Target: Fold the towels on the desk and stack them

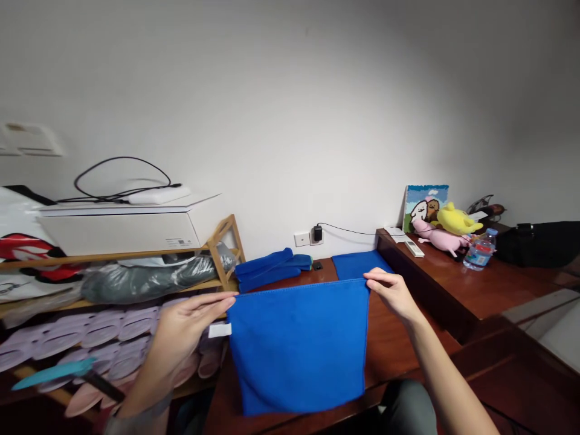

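A bright blue cloth (299, 344) hangs stretched in front of me above a dark wooden table (394, 344). My left hand (185, 323) pinches its upper left corner, where a small white label (220, 330) sticks out. Its upper right corner is pinched by my right hand (393, 293). The cloth's lower edge reaches the table's near edge. More blue cloths lie behind it: a folded pile (269, 267) at the back left and a flat one (357, 264) at the back right.
A wooden rack (222, 254) on the left holds a white box (122, 226), a grey bag and rows of pale slippers (67, 338). On a raised wooden ledge to the right sit plush toys (446, 226), a water bottle (480, 249) and a black bag (539, 241). A charger is plugged into the wall socket (316, 234).
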`<action>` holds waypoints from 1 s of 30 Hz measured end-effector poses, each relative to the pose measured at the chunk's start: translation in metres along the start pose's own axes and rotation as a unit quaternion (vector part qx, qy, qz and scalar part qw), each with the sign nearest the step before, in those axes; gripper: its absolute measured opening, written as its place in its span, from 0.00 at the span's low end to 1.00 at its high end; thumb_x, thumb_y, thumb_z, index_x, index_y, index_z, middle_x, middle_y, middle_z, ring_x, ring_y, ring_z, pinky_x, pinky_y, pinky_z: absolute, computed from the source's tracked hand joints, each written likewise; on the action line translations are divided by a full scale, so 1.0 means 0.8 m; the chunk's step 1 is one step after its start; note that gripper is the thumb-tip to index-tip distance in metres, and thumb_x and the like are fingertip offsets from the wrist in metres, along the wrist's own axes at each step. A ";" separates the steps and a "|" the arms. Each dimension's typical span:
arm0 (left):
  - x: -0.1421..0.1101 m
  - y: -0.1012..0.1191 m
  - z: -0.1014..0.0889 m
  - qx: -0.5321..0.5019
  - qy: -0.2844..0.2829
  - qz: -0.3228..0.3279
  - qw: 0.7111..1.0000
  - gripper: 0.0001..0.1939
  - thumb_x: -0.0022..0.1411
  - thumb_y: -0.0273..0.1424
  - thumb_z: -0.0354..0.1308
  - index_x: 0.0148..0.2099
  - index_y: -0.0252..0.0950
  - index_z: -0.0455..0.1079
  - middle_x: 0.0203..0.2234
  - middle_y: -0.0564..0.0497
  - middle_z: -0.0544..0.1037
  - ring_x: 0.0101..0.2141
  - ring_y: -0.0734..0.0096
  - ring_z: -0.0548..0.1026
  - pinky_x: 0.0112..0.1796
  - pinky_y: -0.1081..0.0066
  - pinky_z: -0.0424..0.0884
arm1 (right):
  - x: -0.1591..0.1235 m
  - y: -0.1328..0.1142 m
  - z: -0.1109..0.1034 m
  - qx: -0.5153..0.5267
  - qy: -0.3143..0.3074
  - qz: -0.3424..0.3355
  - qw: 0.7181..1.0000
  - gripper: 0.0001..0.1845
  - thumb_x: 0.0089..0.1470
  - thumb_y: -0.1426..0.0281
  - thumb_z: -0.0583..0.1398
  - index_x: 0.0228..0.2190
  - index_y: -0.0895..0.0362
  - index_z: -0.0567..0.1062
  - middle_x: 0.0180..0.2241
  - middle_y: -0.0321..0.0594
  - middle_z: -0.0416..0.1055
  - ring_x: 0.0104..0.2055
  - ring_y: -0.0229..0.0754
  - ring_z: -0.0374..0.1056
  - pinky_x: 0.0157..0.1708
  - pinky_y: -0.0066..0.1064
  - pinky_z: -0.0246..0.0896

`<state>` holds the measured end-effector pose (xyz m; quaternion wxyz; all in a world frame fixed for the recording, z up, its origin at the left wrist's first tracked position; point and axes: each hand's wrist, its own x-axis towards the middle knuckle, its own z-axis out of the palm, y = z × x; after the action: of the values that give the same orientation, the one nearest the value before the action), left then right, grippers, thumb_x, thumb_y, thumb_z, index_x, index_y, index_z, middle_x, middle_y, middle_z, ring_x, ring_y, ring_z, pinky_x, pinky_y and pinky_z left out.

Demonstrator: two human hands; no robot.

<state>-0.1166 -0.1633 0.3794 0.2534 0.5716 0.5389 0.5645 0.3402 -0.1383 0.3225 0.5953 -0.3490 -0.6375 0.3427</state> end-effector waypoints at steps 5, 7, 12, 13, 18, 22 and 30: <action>0.085 -0.117 0.065 0.024 -0.079 -0.005 0.997 0.28 0.52 0.55 0.70 0.43 0.36 0.84 0.43 0.40 0.89 0.45 0.52 0.86 0.48 0.58 0.83 | 0.056 0.111 0.023 -0.057 0.015 0.083 0.995 0.23 0.56 0.50 0.70 0.46 0.52 0.87 0.43 0.44 0.81 0.44 0.48 0.74 0.45 0.39 0.72; 0.115 -0.170 0.102 0.055 -0.081 -0.006 0.995 0.31 0.53 0.58 0.66 0.43 0.34 0.83 0.41 0.37 0.88 0.43 0.51 0.87 0.48 0.56 0.83 | 0.082 0.163 0.040 -0.120 0.026 0.121 0.985 0.25 0.59 0.50 0.67 0.49 0.54 0.86 0.46 0.46 0.82 0.50 0.51 0.76 0.52 0.43 0.72; 0.103 -0.267 0.179 0.117 -0.060 -0.005 0.991 0.27 0.57 0.55 0.60 0.41 0.36 0.82 0.46 0.36 0.87 0.50 0.47 0.84 0.57 0.48 0.78 | 0.074 0.255 0.093 -0.233 0.057 0.176 0.955 0.25 0.64 0.56 0.60 0.51 0.60 0.83 0.53 0.54 0.80 0.59 0.56 0.73 0.65 0.54 0.63; 0.082 -0.281 0.186 0.126 -0.057 -0.001 0.990 0.25 0.59 0.54 0.59 0.42 0.38 0.82 0.48 0.37 0.86 0.53 0.47 0.82 0.60 0.48 0.75 | 0.052 0.266 0.103 -0.245 0.057 0.176 0.952 0.24 0.65 0.57 0.58 0.51 0.59 0.83 0.54 0.55 0.79 0.60 0.57 0.72 0.66 0.56 0.61; -0.076 -0.351 0.180 0.264 -0.101 0.090 0.955 0.24 0.72 0.45 0.50 0.59 0.43 0.79 0.61 0.45 0.80 0.62 0.53 0.76 0.65 0.51 0.71 | -0.109 0.290 0.132 -0.383 -0.066 0.101 0.916 0.26 0.72 0.58 0.51 0.62 0.52 0.77 0.67 0.48 0.69 0.70 0.55 0.64 0.70 0.51 0.58; -0.165 -0.392 0.163 0.414 -0.155 0.155 0.883 0.30 0.74 0.46 0.48 0.74 0.48 0.61 0.72 0.50 0.68 0.70 0.55 0.67 0.67 0.50 0.68 | -0.184 0.289 0.133 -0.469 -0.153 0.108 0.863 0.31 0.74 0.55 0.49 0.73 0.49 0.62 0.74 0.41 0.56 0.76 0.53 0.52 0.75 0.51 0.49; -0.185 -0.388 0.151 0.486 -0.146 0.118 0.854 0.34 0.74 0.50 0.45 0.76 0.44 0.58 0.72 0.45 0.66 0.71 0.50 0.65 0.69 0.43 0.62 | -0.181 0.272 0.127 -0.508 -0.199 0.134 0.827 0.32 0.75 0.55 0.47 0.74 0.48 0.56 0.76 0.38 0.49 0.78 0.50 0.45 0.76 0.53 0.43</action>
<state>-0.0755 -0.1679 0.0170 -0.0490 0.7571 0.6299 0.1663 0.2535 -0.1507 0.0559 0.1424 -0.6085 -0.7731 0.1085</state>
